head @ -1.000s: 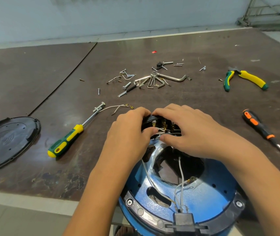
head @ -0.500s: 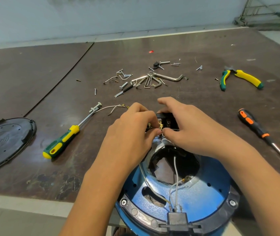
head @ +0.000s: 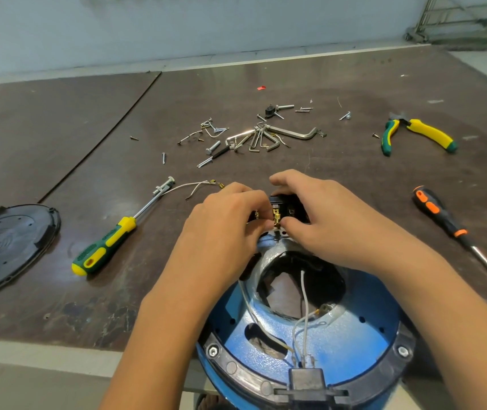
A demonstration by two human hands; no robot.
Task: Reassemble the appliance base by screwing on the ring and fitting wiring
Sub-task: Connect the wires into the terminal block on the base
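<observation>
The blue appliance base (head: 334,347) lies upside down at the table's near edge, with a black ring (head: 405,335) screwed around its rim. White wires (head: 303,294) run across its central opening to a black socket (head: 305,380) at the front. At the base's far side sits a black switch block with brass terminals (head: 277,216). My right hand (head: 322,214) grips that block from the right and above. My left hand (head: 230,223) pinches at a brass terminal on the block's left side; what lies under its fingertips is hidden.
A green-yellow screwdriver (head: 109,242) and a loose white wire (head: 197,186) lie left of my hands. A black round cover (head: 5,247) sits far left. Hex keys and screws (head: 263,137) are scattered beyond. Pliers (head: 414,133) and an orange-black screwdriver (head: 449,226) lie right.
Both hands have shifted slightly away from me on the switch block, and the brass terminals between them show more. The view moved a little.
</observation>
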